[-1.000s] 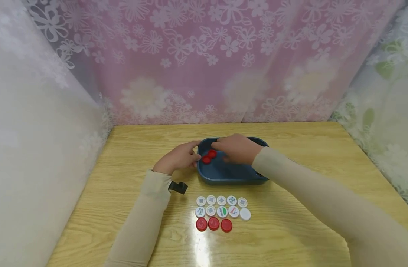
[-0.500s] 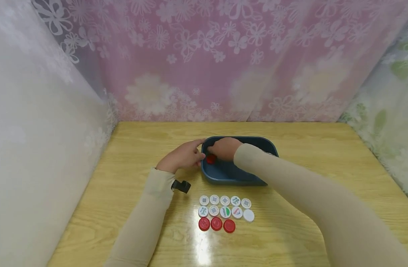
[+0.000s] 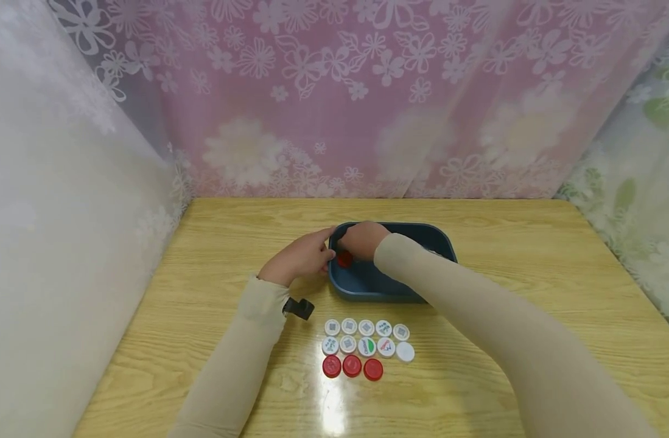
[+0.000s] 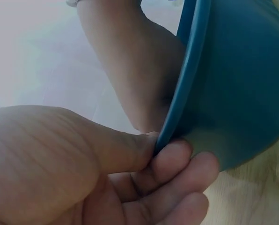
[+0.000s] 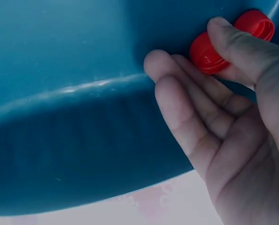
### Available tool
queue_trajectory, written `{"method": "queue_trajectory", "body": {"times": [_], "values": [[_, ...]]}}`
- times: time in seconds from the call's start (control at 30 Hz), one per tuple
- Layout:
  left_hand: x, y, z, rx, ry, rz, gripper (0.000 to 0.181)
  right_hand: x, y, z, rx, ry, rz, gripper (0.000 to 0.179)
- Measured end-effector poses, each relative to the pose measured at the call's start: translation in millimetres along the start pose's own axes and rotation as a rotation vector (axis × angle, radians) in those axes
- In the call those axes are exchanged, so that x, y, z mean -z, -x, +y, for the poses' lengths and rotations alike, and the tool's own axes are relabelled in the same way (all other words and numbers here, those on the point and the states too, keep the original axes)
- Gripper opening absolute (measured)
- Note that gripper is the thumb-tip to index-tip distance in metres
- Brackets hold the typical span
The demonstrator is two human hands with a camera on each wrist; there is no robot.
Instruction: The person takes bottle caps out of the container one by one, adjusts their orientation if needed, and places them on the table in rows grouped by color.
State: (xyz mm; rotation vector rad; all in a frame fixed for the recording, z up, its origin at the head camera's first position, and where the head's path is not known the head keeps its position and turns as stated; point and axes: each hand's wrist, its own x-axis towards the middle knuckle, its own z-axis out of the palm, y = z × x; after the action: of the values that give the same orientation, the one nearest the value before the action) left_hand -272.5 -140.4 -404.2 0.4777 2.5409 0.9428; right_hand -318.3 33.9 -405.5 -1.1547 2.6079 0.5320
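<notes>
A dark blue tray [image 3: 372, 297] stands on the table. My left hand [image 3: 298, 258] holds its left rim, the thumb and fingers pinching the edge in the left wrist view. Inside the tray, at the left end, is my right hand [image 3: 364, 239]. In the right wrist view it pinches a red bottle cap [image 5: 205, 54] between thumb and index finger, while the other fingers lie bent beside the tray wall. A second red bottle cap [image 5: 261, 23] lies right next to it; one red cap also shows in the head view, below the right hand.
In front of the tray, white bottle caps [image 3: 366, 328] lie in two rows, some with printed marks. Below them is a row of three red bottle caps [image 3: 352, 366]. A pink floral curtain [image 3: 312, 121] hangs behind the wooden table [image 3: 246, 231].
My right hand has moved left and down inside the tray onto the red caps and now pinches one. My left hand stays on the rim. The head view has shifted slightly.
</notes>
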Motion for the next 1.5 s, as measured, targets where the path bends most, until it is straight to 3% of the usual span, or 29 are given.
{"method": "queue_trajectory", "body": {"times": [0.2, 0.43, 0.73, 1.2, 1.5], "values": [[-2.1, 0.1, 3.9, 0.015, -0.047, -0.005, 0.060, -10, -1.6, 5, 0.019, 0.015, 0.058, 0.021], [-0.8, 3.2, 6.0, 0.037, -0.028, -0.017, 0.062, -24, -4.3, 7, -0.008, -0.002, 0.142, 0.017], [-1.4, 5.2, 1.9, 0.024, 0.012, -0.017, 0.062, -21, -2.0, 5, -0.011, -0.037, 0.089, 0.021], [1.4, 6.2, 7.4, 0.025, -0.045, 0.003, 0.062, -8, 3.8, 4, -0.021, -0.038, 0.073, 0.026], [0.7, 5.1, 5.2, 0.026, 0.004, -0.007, 0.065, -16, -0.3, 6, 0.004, -0.008, 0.076, 0.024]]}}
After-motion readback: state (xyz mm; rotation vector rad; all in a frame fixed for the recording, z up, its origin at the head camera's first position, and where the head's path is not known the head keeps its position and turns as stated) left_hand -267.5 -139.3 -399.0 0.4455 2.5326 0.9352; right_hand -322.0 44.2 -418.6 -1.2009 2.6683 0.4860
